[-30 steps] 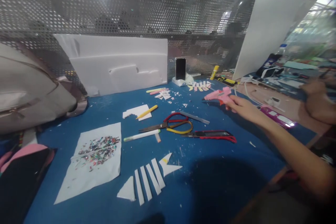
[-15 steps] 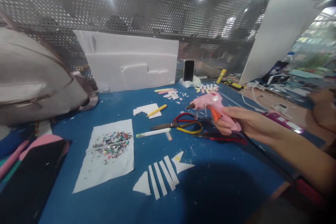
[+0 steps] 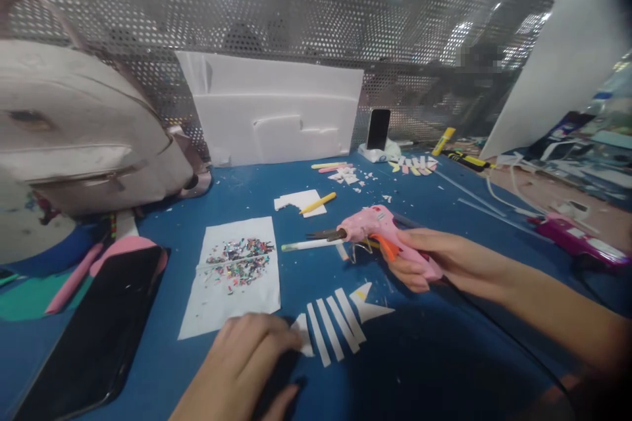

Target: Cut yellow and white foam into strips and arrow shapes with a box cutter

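My right hand [image 3: 434,263] is wrapped round the handle of a pink glue gun [image 3: 378,230] with an orange trigger, held just above the blue table, nozzle pointing left. Below it lies a row of white cut strips [image 3: 336,322] with a white arrow-shaped piece [image 3: 368,302] at their right end. My left hand [image 3: 247,362] rests at the strips' left end, fingers curled, fingertips on a white triangular piece [image 3: 302,335]. A white sheet with glitter scraps [image 3: 237,270] lies to the left.
A white marker [image 3: 309,245], a yellow pen on white card [image 3: 316,202], and a phone on a stand [image 3: 378,131] lie further back. A white foam board [image 3: 276,108] leans on the mesh wall. A bag [image 3: 74,138] and a black phone [image 3: 99,335] sit on the left.
My right hand has brought the glue gun from the far right down and left to just above the strips. My left hand has come into view at the strips' left end.
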The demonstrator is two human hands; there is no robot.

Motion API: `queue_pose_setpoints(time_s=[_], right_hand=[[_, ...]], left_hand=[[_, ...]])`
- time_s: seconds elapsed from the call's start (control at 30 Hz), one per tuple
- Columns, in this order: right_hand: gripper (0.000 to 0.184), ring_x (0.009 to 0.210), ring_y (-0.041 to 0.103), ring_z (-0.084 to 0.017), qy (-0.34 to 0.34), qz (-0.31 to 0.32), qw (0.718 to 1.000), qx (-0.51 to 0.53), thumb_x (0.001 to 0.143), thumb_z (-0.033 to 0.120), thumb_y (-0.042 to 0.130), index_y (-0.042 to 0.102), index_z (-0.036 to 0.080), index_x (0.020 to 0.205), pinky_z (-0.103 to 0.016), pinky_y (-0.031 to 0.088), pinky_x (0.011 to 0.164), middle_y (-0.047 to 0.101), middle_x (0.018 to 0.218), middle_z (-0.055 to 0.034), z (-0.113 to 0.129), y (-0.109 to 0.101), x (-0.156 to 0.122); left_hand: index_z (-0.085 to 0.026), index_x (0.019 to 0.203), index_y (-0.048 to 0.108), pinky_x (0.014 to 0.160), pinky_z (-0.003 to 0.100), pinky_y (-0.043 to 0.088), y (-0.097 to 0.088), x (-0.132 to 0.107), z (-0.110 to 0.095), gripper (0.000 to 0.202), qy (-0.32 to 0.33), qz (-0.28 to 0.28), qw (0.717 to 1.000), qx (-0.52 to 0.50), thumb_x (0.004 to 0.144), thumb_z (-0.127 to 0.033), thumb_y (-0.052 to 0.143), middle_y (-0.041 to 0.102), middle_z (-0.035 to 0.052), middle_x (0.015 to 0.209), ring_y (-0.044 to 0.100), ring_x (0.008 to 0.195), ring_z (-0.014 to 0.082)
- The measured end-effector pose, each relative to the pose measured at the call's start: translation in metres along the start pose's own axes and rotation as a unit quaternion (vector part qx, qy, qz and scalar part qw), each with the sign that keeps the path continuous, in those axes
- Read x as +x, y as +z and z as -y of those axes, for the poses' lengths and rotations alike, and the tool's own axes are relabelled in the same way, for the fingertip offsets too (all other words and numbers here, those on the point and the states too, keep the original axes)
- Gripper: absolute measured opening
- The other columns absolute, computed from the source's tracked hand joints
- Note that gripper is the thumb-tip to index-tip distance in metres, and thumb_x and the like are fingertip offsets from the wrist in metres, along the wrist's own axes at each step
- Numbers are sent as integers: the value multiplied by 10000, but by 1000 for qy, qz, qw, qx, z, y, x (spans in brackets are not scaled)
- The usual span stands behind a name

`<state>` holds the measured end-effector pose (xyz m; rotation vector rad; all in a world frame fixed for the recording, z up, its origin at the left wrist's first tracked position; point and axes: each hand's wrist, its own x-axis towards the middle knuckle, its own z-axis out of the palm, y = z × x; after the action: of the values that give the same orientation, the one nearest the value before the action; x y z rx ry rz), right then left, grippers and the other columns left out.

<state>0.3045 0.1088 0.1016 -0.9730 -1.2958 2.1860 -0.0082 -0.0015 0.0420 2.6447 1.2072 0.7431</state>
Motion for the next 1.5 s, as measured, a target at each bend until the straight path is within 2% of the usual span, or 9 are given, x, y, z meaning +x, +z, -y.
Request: queue_pose_setpoints(time_s=[0.1, 0.23, 0.37, 0.53, 0.8, 1.0, 1.13, 1.3, 1.5], right_hand=[[303, 547, 382, -85, 3, 10, 1000, 10, 938, 418, 505, 529, 134, 836, -232, 352, 542, 439, 631, 14, -6, -5, 2], [314, 545, 380, -85, 1, 13, 1000, 23, 937, 418, 511, 526, 132, 808, -227, 363, 543, 437, 616, 17, -11, -11, 0], [327, 561, 397, -89, -9, 25, 1000, 15, 962, 391, 469, 520, 128, 775, -230, 368, 558, 441, 618, 11, -14, -16, -3], [333, 565, 404, -83, -7, 43, 999, 29, 971, 388, 454, 512, 129, 770, -224, 375, 569, 445, 640, 9, -17, -22, -5], [283, 569, 444, -89, -19, 44, 997, 55, 961, 354, 481, 509, 126, 796, -223, 385, 566, 475, 643, 3, -25, -33, -5], [339, 546, 418, -80, -27, 43, 998, 46, 956, 368, 487, 493, 120, 725, -222, 358, 552, 452, 616, 11, -23, -28, -9], [364, 548, 403, -83, -34, 48, 998, 33, 955, 388, 483, 482, 127, 701, -232, 358, 570, 439, 608, 17, -23, -26, -11], [361, 544, 404, -79, -44, 57, 997, 29, 960, 388, 471, 493, 127, 712, -225, 345, 563, 439, 615, 20, -22, -26, -12], [422, 543, 396, -82, -43, 40, 997, 45, 953, 436, 461, 458, 138, 655, -238, 354, 568, 441, 607, 19, -23, -24, -13]], left_hand=[[-273, 1212, 498, 791, 305, 489, 0, 8, 5, 426, -49, -13, 999, 17, 811, -289, 639, 624, 23, 1084, 584, 953, 200], [-319, 1297, 431, 878, 366, 439, -3, 16, 2, 484, -110, 39, 993, 12, 851, -359, 615, 573, 12, 1193, 527, 1040, 225], [-349, 1219, 502, 844, 379, 429, -4, 28, 5, 418, -104, 108, 989, -1, 830, -396, 650, 573, 7, 1159, 541, 990, 225], [-302, 1040, 586, 794, 349, 465, -5, 38, 5, 275, -109, 122, 986, -28, 794, -368, 690, 631, -2, 1017, 593, 891, 201], [-229, 835, 606, 495, 165, 445, -19, 45, 6, 71, -133, 93, 983, -88, 801, -291, 615, 649, -48, 673, 581, 537, 93], [-343, 985, 690, 738, 263, 552, -40, 69, 8, 220, -175, 25, 978, -108, 889, -396, 499, 721, -10, 995, 686, 898, 177], [-303, 1026, 685, 544, 211, 540, -42, 83, 13, 235, -192, 0, 968, -160, 881, -388, 522, 728, 18, 865, 684, 675, 152], [-237, 857, 713, 596, 234, 573, -38, 99, 13, 169, -184, -37, 953, -239, 844, -358, 595, 703, 56, 892, 682, 705, 153], [-229, 917, 667, 495, 187, 537, -36, 114, 1, 146, -216, -88, 929, -287, 805, -323, 676, 696, 15, 740, 660, 587, 128]])
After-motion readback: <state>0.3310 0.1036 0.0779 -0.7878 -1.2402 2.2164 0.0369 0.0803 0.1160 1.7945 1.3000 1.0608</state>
